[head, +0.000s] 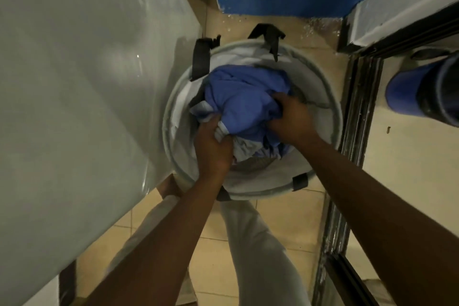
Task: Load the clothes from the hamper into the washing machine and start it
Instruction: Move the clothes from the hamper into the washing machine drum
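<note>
A: Clothes (246,104) location?
B: Bundled in the round hamper (332,117) on the tiled floor (278,208), beside the washing machine (82,82).
A: Hands?
B: 2 in. Left hand (213,146) fingers clenched on pale fabric; right hand (289,117) fingers clenched on blue cloth.
</note>
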